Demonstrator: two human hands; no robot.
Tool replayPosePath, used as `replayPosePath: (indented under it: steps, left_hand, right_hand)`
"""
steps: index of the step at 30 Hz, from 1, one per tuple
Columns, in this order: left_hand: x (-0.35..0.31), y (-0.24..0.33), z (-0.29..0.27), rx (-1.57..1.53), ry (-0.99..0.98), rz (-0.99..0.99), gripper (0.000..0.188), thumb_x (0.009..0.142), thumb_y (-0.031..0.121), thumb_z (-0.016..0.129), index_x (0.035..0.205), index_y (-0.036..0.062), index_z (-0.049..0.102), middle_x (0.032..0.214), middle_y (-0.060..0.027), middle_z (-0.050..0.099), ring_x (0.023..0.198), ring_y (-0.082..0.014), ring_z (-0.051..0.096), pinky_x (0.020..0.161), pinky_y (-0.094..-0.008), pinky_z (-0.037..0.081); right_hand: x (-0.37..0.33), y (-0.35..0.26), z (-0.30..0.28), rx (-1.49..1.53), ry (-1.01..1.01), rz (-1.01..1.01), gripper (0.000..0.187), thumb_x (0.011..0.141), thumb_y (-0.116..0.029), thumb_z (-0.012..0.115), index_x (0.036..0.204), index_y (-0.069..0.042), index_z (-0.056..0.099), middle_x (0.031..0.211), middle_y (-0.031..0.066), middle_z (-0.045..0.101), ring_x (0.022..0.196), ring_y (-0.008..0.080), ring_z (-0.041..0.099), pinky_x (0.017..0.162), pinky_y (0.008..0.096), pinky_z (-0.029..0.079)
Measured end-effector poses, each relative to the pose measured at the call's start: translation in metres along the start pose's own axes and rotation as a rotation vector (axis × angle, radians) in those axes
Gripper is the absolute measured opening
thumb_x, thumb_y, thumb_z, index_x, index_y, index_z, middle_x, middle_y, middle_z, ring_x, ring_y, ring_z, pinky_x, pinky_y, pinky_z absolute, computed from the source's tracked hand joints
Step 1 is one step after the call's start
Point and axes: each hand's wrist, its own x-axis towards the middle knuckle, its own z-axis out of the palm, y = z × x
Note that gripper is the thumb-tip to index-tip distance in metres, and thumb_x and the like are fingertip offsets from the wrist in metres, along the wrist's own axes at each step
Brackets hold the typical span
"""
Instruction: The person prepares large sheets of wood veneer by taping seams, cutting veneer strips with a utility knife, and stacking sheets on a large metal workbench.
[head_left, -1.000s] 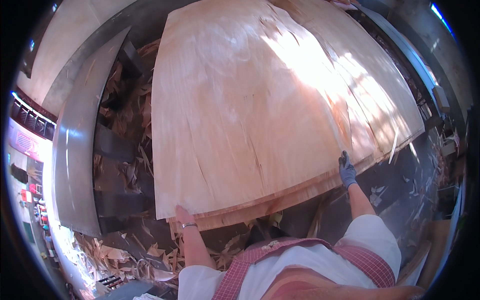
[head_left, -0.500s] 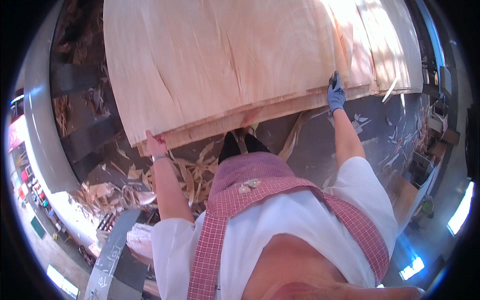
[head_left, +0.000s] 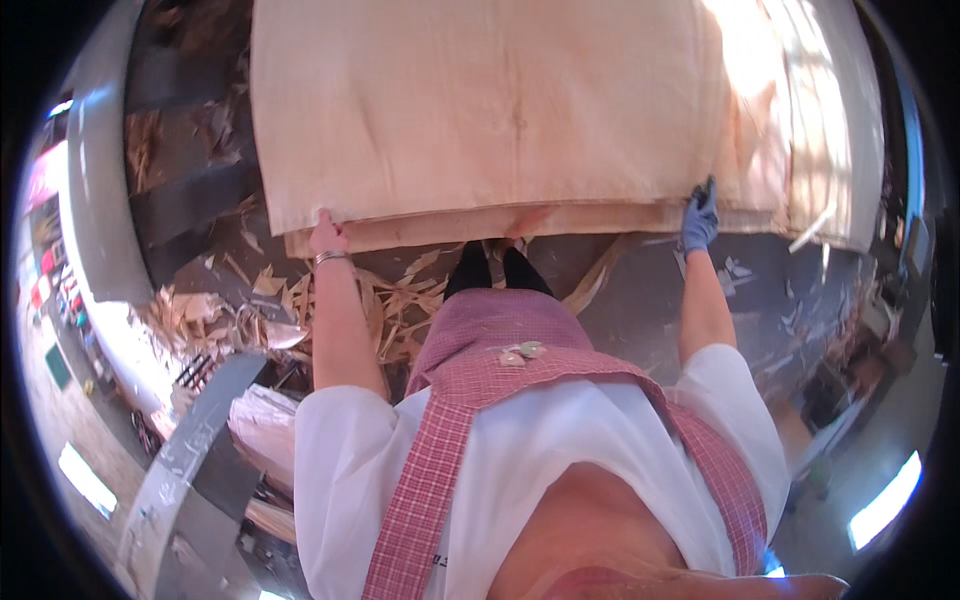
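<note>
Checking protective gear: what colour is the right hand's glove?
The glove is blue with dark fingertips; best view: head.

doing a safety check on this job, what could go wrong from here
The bare left hand at the edge of the top wood sheet might catch a splinter; the right hand is gloved.
The dark streak in that sheet, possibly a crack, could split under uneven pulling.
Loose wood scraps on the floor beside the legs might cause a slip.
</note>
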Motion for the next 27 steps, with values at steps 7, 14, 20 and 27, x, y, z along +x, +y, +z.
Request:
replayPosePath:
  steps: [7, 14, 20, 27]
  left_hand:
    - [-0.007, 0.012, 0.003, 0.448, -0.102, 0.265, 0.033, 0.088, 0.033, 0.068, 0.100, 0.0038, 0.059, 0.075, -0.0076, 0.060, 0.061, -0.0231, 0.057, 0.051, -0.0348, 0.047]
    - [0.050, -0.013, -0.024, 0.447, -0.379, 0.350, 0.021, 0.089, 0.026, 0.060, 0.095, 0.0069, 0.052, 0.072, -0.0028, 0.051, 0.064, -0.0175, 0.052, 0.054, -0.0288, 0.046]
    - [0.010, 0.007, 0.012, 0.096, -0.107, -0.094, 0.037, 0.091, 0.044, 0.060, 0.070, 0.0169, 0.046, 0.055, 0.0017, 0.045, 0.043, -0.0111, 0.043, 0.035, -0.0231, 0.034]
    - [0.014, 0.011, 0.005, 0.075, -0.109, -0.113, 0.030, 0.094, 0.041, 0.056, 0.078, 0.0170, 0.048, 0.056, 0.0026, 0.045, 0.044, -0.0086, 0.044, 0.036, -0.0211, 0.033]
  right_hand:
    - [-0.019, -0.002, 0.006, -0.045, -0.052, 0.062, 0.054, 0.100, -0.040, 0.041, 0.149, -0.018, 0.033, 0.126, 0.0203, 0.060, 0.106, 0.0402, 0.062, 0.085, 0.0469, 0.049]
    - [-0.003, -0.002, 0.006, -0.149, -0.013, 0.108, 0.051, 0.097, -0.044, 0.044, 0.144, -0.025, 0.041, 0.105, 0.0224, 0.066, 0.089, 0.0412, 0.065, 0.078, 0.0504, 0.050]
    - [-0.015, -0.007, -0.006, -0.068, -0.001, 0.235, 0.048, 0.096, -0.042, 0.048, 0.143, -0.032, 0.042, 0.106, 0.0203, 0.066, 0.090, 0.0389, 0.065, 0.078, 0.0472, 0.050]
    - [-0.023, -0.017, -0.011, 0.016, 0.032, 0.295, 0.045, 0.095, -0.038, 0.054, 0.139, -0.031, 0.049, 0.108, 0.0154, 0.067, 0.096, 0.0351, 0.064, 0.083, 0.0431, 0.050]
